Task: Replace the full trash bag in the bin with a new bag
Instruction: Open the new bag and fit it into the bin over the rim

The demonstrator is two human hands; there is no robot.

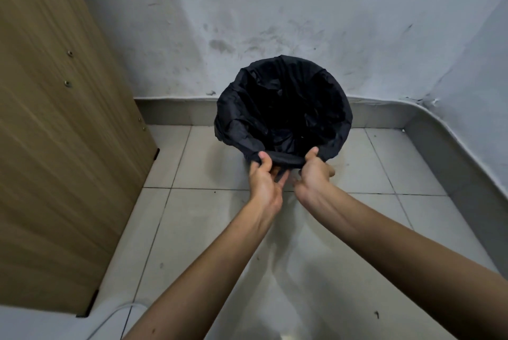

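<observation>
Head view: your left hand and right hand are side by side at the near rim of the bin, each gripping the black bag where it folds over the edge. Thumbs sit on top of the rolled plastic, fingers curl beneath it. The bag lines the bin, its mouth spread open around the whole rim, and hides the bin's sides. The bin stands on the tiled floor near the scuffed white wall. A wooden panel stands to your left.
</observation>
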